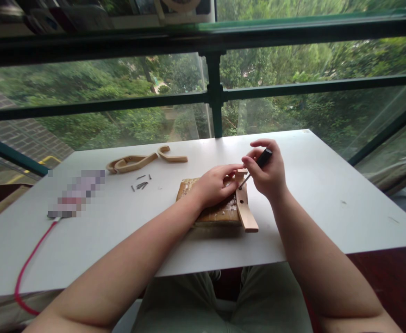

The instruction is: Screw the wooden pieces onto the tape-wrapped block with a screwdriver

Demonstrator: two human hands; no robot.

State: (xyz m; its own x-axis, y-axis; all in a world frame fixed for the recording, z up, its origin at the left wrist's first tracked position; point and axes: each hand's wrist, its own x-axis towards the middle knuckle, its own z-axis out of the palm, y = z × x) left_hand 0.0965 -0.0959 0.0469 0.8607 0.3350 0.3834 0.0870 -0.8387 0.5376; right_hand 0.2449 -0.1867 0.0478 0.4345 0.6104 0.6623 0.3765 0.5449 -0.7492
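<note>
My right hand [267,173] grips a small screwdriver [260,162] with a black handle, its tip pointing down-left into a hole in a light wooden strip [245,210]. The strip lies along the right edge of a brown wooden board [220,213] on the white table [327,203]. My left hand [215,185] rests flat on the board, fingers reaching to the strip's top end beside the screwdriver tip.
Curved wooden pieces [133,163] and another bent piece [171,155] lie at the back left. Several small screws [140,184] are scattered near them. A blurred device [78,194] with a red cable [29,266] sits at the left. Glass window behind.
</note>
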